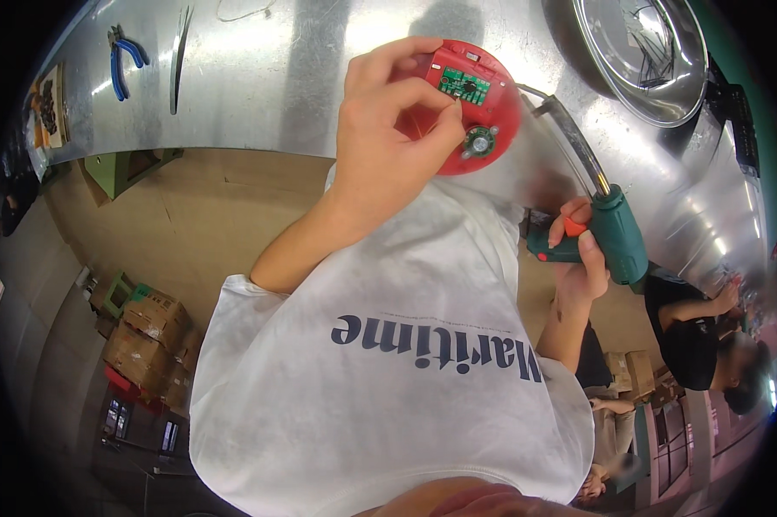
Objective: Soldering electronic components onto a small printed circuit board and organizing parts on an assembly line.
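A red round housing (498, 105) stands at the near edge of the metal table, with a green circuit board (462, 84) and a small round green part with a silver centre (479, 143) on it. My left hand (397, 121) is closed over its left side, fingers at the far rim. Thumb and forefinger pinch together beside the board; anything between them is too small to name. My right hand (580, 250) grips a green soldering gun (619, 233), a finger on its red trigger (575, 227). The gun's bent metal tip (539, 96) points at the housing's right edge, with a smoky haze below.
Blue-handled pliers (123, 62) and tweezers (180, 65) lie on the metal table (242, 95) at left. A steel bowl (694, 95) with dark wires stands far right. A co-worker in black (686, 327) is at the right; another person (612, 439) sits lower right. Cardboard boxes (151, 336) are stacked at left.
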`<state>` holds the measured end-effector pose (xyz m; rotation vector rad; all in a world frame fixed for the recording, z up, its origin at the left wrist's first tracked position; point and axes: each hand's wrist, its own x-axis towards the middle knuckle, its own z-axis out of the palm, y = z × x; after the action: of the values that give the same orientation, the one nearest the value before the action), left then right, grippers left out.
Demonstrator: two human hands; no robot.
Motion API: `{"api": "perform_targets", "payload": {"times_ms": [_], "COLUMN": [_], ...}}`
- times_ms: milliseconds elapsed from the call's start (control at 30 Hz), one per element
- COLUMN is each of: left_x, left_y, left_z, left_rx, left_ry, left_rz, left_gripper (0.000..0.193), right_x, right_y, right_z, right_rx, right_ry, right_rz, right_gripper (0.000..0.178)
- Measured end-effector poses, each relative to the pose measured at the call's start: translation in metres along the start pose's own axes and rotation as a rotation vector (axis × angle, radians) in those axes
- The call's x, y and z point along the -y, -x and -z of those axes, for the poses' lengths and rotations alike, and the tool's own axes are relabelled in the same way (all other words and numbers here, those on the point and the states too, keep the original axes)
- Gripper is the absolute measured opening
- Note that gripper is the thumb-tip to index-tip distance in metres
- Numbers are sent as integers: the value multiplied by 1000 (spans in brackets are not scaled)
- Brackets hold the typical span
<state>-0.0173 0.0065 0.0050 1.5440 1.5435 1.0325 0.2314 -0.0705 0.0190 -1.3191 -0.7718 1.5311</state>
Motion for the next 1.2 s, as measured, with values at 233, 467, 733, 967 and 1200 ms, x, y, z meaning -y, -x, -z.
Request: {"api": "perform_targets", "payload": {"times_ms": [233, 467, 733, 967, 1200], "left_x": [0, -3, -11, -3, -20], "left_y": [-3, -9, -32, -95, -247], "left_z": [1, 9, 43, 56, 58], "left_rx": [24, 100, 374, 731, -141], "left_ry": [-12, -76, 215, -363, -604], "left_rz": [7, -1, 187, -513, -105], "left_gripper": [4, 4, 26, 47, 34], "right_x": [-4, -9, -17, -26, -27], "right_y": [0, 2, 8, 8, 6], "right_z": [2, 3, 13, 12, 6], "right_rx": [-21, -18, -125, -201, -218], "right_ry": [-36, -43, -131, -311, -438], "right_rz": [1, 18, 91, 117, 133], "right_gripper": [35, 35, 33, 31, 31]}}
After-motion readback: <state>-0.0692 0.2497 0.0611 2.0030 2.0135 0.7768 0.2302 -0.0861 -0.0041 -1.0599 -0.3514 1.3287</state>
